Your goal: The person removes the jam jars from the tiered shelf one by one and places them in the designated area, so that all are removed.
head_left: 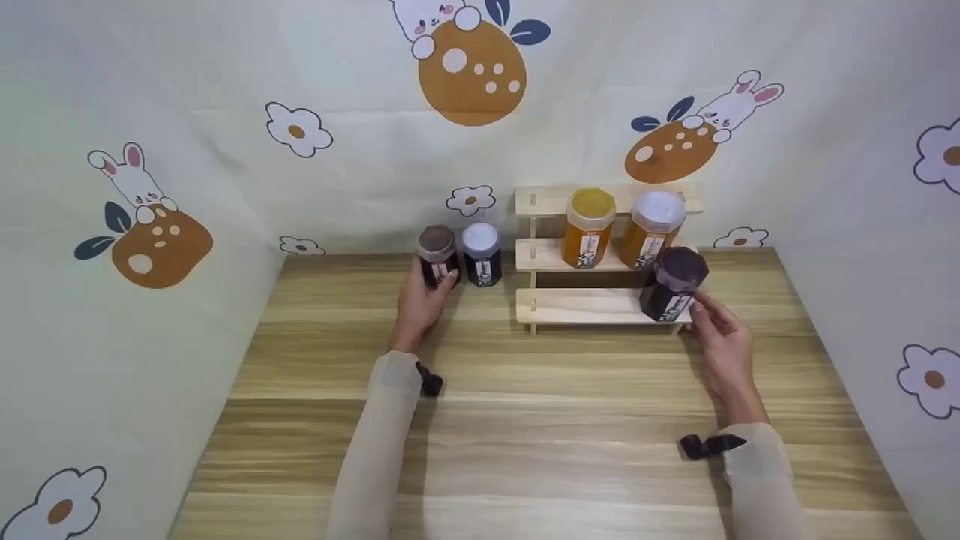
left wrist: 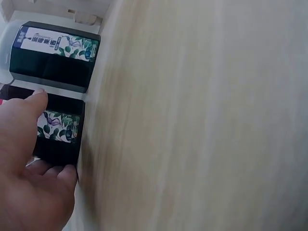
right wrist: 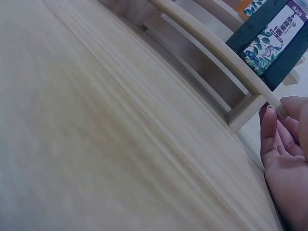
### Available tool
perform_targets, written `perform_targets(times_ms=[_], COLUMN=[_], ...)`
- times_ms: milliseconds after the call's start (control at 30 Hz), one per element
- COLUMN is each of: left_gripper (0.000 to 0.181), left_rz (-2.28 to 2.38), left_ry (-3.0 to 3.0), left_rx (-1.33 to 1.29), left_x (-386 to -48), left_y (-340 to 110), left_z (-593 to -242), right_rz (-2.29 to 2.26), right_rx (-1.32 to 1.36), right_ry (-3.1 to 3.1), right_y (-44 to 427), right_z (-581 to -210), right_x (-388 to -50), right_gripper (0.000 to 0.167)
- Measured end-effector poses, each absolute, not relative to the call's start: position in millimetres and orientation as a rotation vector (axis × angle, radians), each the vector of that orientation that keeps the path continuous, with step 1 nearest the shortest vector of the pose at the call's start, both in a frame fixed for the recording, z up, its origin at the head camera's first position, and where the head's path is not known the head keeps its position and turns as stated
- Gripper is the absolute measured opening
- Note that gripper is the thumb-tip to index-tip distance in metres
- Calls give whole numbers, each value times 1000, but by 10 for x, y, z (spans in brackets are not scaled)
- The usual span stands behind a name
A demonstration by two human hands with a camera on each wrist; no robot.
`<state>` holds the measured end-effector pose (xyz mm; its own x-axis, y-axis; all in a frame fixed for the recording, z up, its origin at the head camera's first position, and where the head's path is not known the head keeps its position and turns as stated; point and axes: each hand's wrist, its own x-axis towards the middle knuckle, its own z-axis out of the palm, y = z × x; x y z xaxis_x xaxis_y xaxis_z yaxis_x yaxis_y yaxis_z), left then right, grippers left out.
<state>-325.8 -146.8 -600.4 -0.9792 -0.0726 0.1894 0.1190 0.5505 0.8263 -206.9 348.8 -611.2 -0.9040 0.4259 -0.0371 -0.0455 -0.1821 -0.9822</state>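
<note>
My left hand (head_left: 421,304) grips a dark jar with a brown lid (head_left: 437,244) standing on the table left of the rack. In the left wrist view the thumb lies across this jar's label (left wrist: 57,126). Close beside it stands a dark jar with a white lid (head_left: 481,259). My right hand (head_left: 724,349) pinches the right end of the bottom board of a three-tier wooden rack (head_left: 585,306). Just above those fingers, another dark jar with a dark lid (head_left: 673,281) sits on that board; the right wrist view shows its label (right wrist: 276,36).
On the middle tier stand two amber jars, one with a yellow lid (head_left: 589,229) and one with a white lid (head_left: 652,229). The rack is near the back of the wood-grain table (head_left: 570,420). Patterned cloth (head_left: 360,172) hangs behind and at both sides.
</note>
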Motion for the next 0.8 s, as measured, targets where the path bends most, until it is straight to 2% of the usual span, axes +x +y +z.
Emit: perform_targets(times_ms=[233, 367, 600, 700, 800], left_gripper=[71, 82, 98, 87, 65], left_rz=[-1399, -1475, -1381, -1342, -1353], left_ry=[-2514, -2487, -2438, -2251, -2119], left_rx=[-19, -4, 369, 397, 213], left_x=[-3177, -3072, -2927, -2887, -2805], left_y=[-1397, -1375, -1314, -1232, -1080], left_z=[-6075, -6059, -5857, -5719, -5586], right_rz=[2186, 2174, 2272, 2348, 2355], right_rx=[-430, -424, -420, -401, -397], right_ry=[-1780, -1797, -1730, -1667, -1662], right_y=[3501, 3500, 3503, 3509, 3515], right_z=[-6124, -6127, -6111, -6113, -6116], right_x=[-2072, -2060, -2048, -2044, -2049], right_gripper=[42, 42, 46, 47, 48])
